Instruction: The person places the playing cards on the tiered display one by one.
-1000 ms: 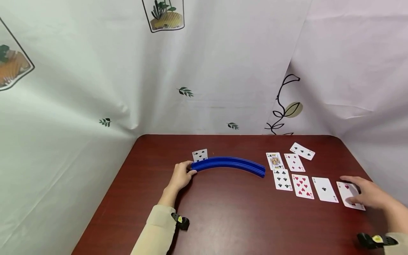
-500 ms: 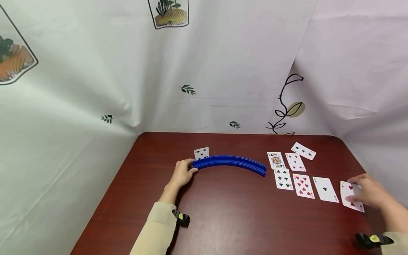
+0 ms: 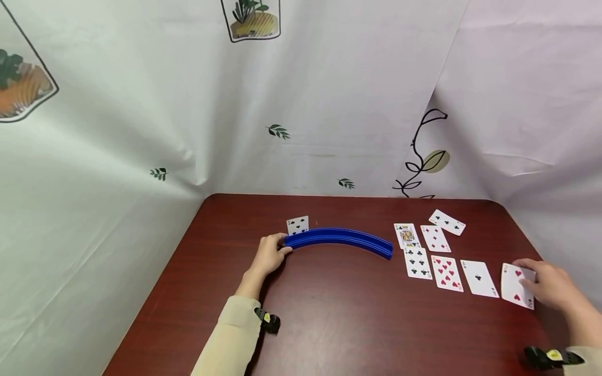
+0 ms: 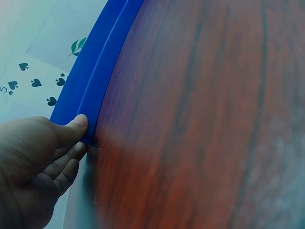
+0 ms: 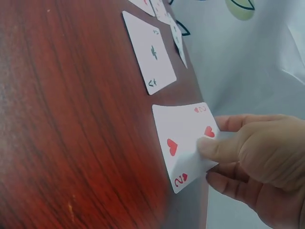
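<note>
A blue curved playing-card holder (image 3: 340,238) lies across the middle of the table, a five of spades (image 3: 297,223) standing in its left part. My left hand (image 3: 269,256) grips the holder's left end, the thumb on the near side in the left wrist view. At the far right, my right hand (image 3: 555,284) pinches a two of hearts (image 5: 183,143) by its outer edge, thumb on the face and fingers behind. The card looks slightly bent and tilted. Beside it to the left lies an ace of clubs (image 3: 478,278), face up.
A heart card (image 3: 447,274) and a club card (image 3: 417,263) continue the front row. Behind them lie a king (image 3: 407,236), a diamond card (image 3: 435,239) and a three of clubs (image 3: 447,222). A printed cloth (image 3: 324,104) hangs behind the dark red table (image 3: 348,313).
My right hand has gone from spanning the two of hearts to pinching its right edge, and the card has tilted up a little. The left hand keeps its hold on the holder.
</note>
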Tool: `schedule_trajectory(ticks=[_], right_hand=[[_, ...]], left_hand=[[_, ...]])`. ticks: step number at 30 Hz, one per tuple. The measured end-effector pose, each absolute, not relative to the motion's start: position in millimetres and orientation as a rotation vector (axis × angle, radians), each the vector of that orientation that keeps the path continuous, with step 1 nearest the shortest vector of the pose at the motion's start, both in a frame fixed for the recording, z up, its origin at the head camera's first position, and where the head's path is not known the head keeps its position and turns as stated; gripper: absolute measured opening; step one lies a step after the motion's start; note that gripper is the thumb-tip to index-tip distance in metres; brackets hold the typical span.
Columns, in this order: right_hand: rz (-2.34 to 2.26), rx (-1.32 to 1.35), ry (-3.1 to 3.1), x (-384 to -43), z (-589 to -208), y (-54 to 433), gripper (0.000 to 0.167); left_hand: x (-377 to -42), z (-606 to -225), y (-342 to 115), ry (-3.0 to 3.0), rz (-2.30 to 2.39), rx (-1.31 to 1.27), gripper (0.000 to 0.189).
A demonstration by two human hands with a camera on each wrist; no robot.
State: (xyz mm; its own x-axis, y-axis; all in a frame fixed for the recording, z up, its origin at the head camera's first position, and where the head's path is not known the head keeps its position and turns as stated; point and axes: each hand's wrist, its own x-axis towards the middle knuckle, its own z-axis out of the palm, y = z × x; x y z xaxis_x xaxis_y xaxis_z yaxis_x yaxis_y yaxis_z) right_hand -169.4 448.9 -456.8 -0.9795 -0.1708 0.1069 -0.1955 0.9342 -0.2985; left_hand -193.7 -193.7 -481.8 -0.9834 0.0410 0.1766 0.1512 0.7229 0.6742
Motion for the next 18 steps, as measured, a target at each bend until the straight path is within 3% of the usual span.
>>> schedule_trajectory(ticks=[6, 18], right_hand=[[0.52, 0.273, -2.897, -167.1, -453.1, 446.5, 0.021], [0.538, 0.218, -2.849, -165.3, -446.6, 443.7, 0.021]], left_hand=[[-194.1, -482.5, -193.3, -2.78, -1.098, -0.151, 0.035], [-193.7, -484.7, -192.9, -2.775, -1.107, -0.134, 0.036]])
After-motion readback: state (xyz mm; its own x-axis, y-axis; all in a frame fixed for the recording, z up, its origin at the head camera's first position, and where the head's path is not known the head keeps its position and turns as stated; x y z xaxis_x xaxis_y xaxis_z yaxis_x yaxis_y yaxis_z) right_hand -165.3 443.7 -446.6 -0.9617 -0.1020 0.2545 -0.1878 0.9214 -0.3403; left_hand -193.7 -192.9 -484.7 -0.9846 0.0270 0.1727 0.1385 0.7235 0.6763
